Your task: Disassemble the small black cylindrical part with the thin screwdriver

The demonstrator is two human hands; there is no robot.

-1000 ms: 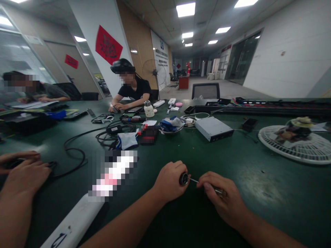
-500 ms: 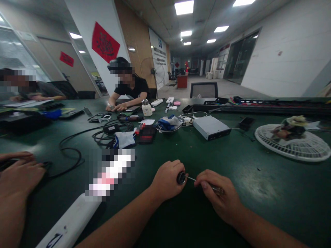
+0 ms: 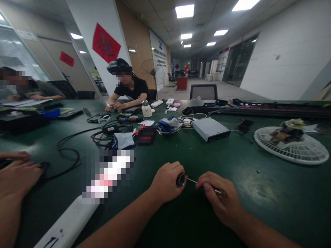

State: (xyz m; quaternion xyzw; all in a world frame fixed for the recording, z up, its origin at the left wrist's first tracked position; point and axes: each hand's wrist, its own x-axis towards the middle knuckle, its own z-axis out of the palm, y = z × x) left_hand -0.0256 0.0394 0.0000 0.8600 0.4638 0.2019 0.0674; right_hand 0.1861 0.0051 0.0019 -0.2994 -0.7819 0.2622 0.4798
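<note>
My left hand (image 3: 167,183) is wrapped around a small round black part (image 3: 180,179). Its ringed end faces to the right, and the rest is hidden in my fist. In my right hand (image 3: 223,198) is a screwdriver (image 3: 191,180) with a thin metal shaft and a partly covered, brownish handle. The shaft points left, and its tip reaches the edge of the black part beside my left fingers. Whether the tip sits inside the part or only touches it, I cannot tell. Both hands are low over the green table (image 3: 201,155).
Left of my forearm lies a long white device (image 3: 68,215) with a blurred-out bright end. Another person's hand (image 3: 19,177) rests farther left. Beyond are black cables (image 3: 77,134), a blue-and-white cloth (image 3: 168,124), a silver disc drive (image 3: 211,129) and a white fan guard (image 3: 266,143).
My right hand has shifted slightly right and down with the screwdriver, and more of the shaft shows. My left hand keeps hold of the black part in almost the same place.
</note>
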